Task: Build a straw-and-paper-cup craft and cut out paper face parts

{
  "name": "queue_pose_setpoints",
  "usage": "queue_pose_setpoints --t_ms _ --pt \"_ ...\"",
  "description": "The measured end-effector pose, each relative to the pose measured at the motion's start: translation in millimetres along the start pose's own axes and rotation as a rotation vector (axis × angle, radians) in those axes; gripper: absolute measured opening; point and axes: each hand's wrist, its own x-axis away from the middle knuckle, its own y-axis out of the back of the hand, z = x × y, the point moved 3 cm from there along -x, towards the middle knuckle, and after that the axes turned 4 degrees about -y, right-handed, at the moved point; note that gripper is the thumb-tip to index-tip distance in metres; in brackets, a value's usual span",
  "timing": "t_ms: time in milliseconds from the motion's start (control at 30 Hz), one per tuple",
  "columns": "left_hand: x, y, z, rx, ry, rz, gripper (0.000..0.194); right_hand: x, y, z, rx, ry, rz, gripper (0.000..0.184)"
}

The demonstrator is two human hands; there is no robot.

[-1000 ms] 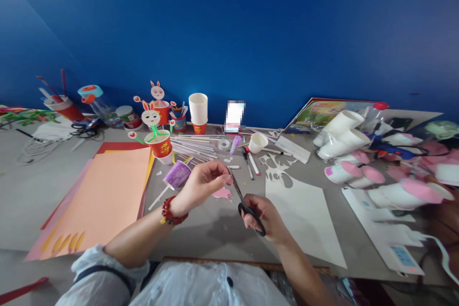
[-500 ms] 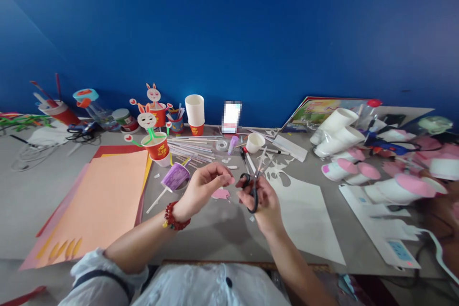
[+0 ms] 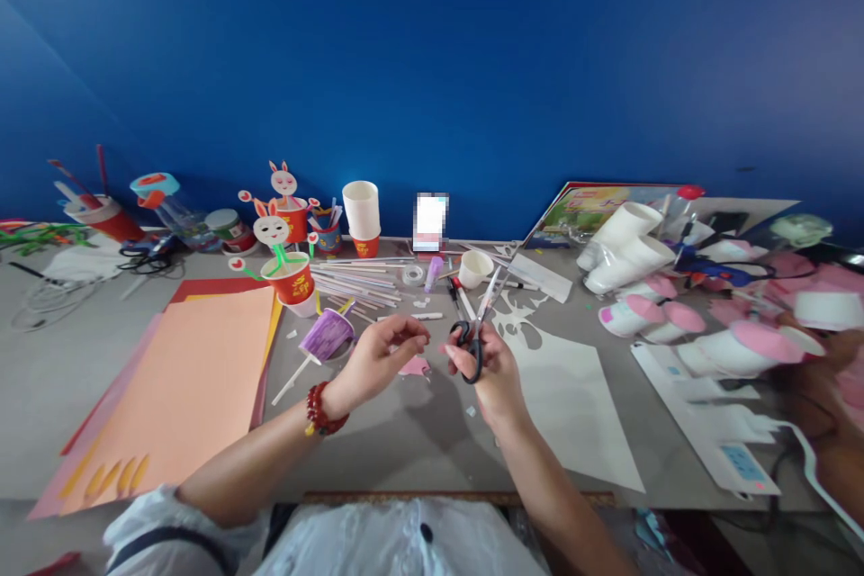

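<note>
My right hand (image 3: 496, 378) holds a pair of scissors (image 3: 476, 344) with dark handles, blades pointing up and away from me and slightly apart. Facing it, my left hand (image 3: 388, 355) is closed in a pinch; whatever its fingertips hold, if anything, is too small to make out. On the table beneath the left fingers lies a pink paper scrap (image 3: 415, 366). A purple-coloured paper cup (image 3: 328, 335) rests tipped over left of that hand. A white sheet with a cut-out edge (image 3: 573, 405) spreads beside my right hand.
Stacked coloured paper (image 3: 182, 378) covers the left side. Rabbit-faced cups (image 3: 293, 282), paper straws (image 3: 357, 281), a white cup (image 3: 476, 270) and a phone (image 3: 428, 223) stand or lie behind. To the right are a power strip (image 3: 708, 427) and pink-topped white cups (image 3: 631, 315).
The pink bit seen at my left fingertips no longer shows clearly there. My hands have come slightly closer together, and the whole view has shifted a little.
</note>
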Motion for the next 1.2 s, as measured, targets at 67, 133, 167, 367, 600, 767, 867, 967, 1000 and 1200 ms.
queue_pose_setpoints --t_ms 67,133,167,367,600,767,867,967,1000,1200 --pt "3 -1.7 12 -0.397 -0.089 0.084 0.014 -5 7 -7 0.051 -0.004 -0.013 0.027" --pt "8 -7.8 26 -0.687 -0.130 0.184 0.019 -9 14 -16 0.104 -0.013 -0.039 0.028" --pt "11 -11.2 33 -0.788 -0.126 0.227 0.021 -11 17 -21 0.127 -0.017 -0.047 0.029" --pt "12 -21.9 52 -0.959 -0.071 0.261 0.021 -19 23 -47 0.185 -0.009 -0.022 0.031" --pt "6 -20.4 60 -0.863 -0.085 0.254 0.014 -24 24 -63 0.236 0.010 0.035 0.033" --pt "4 -19.7 58 -0.780 -0.063 0.206 0.013 -21 20 -59 0.270 0.037 0.053 0.033" --pt "3 -17.4 45 -0.715 -0.049 0.175 0.016 -14 16 -49 0.287 0.071 0.036 0.033" --pt "4 -13.0 26 -0.502 -0.005 0.122 0.021 -6 10 -35 0.322 0.130 0.023 0.031" --pt "4 -11.5 19 -0.381 0.014 0.091 0.023 -4 8 -30 0.335 0.169 0.016 0.029" --pt "10 -12.1 -1 -0.006 0.072 -0.004 0.024 6 0 -8 0.356 0.305 -0.027 0.020"
